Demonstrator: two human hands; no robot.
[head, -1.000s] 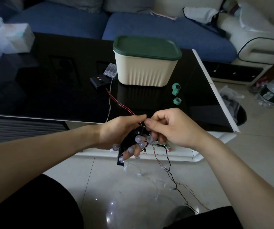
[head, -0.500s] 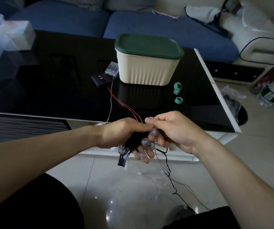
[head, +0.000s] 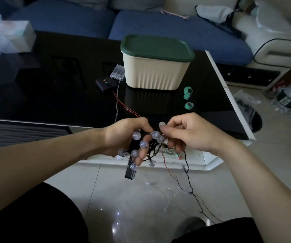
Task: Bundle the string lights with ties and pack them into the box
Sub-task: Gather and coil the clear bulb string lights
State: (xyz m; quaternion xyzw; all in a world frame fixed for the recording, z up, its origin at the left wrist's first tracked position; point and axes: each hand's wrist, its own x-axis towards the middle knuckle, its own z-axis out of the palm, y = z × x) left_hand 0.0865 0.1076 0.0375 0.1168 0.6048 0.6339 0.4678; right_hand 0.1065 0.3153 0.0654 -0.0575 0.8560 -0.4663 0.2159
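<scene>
I am holding a bunched string of clear round bulb lights on black wire (head: 149, 143) in front of the black glass table (head: 53, 95); my left hand (head: 123, 137) is curled around the bunch, and my right hand (head: 186, 133) is pinching one bulb between thumb and forefinger. I am counting roughly ten bulbs, though some are hiding behind my fingers. One cream ribbed plastic box with a green lid (head: 156, 63) is sitting closed on the table, two small green tie rolls (head: 188, 98) just beside it. Loose wire is trailing toward the floor, cut off by my knee.
</scene>
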